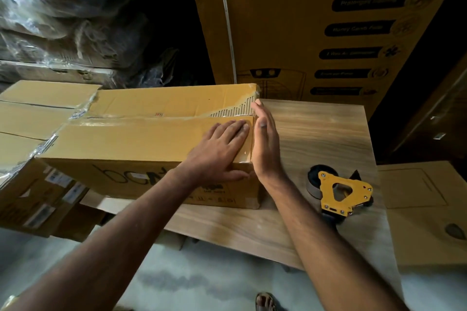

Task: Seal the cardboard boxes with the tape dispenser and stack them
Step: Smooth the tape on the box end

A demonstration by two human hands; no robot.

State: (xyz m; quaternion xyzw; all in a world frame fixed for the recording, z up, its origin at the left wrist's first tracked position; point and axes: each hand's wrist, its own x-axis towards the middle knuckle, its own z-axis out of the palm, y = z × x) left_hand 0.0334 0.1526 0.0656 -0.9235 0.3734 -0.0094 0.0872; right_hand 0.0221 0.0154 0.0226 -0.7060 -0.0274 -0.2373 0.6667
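Observation:
A long brown cardboard box [131,139] lies on a wooden table [323,134], its top flaps closed with clear tape along the seam. My left hand [217,151] presses flat on the box's top near its right end. My right hand [265,141] is flat and upright against the box's right end face, fingers together, holding nothing. The yellow tape dispenser [338,192] rests on the table to the right of my right wrist, untouched.
More taped cardboard boxes [30,118] sit at the left, one lower box [38,199] below them. A tall "Home Appliances" carton [328,33] stands behind the table. Plastic-wrapped goods [63,15] fill the back left. A flat carton [424,209] lies at the right.

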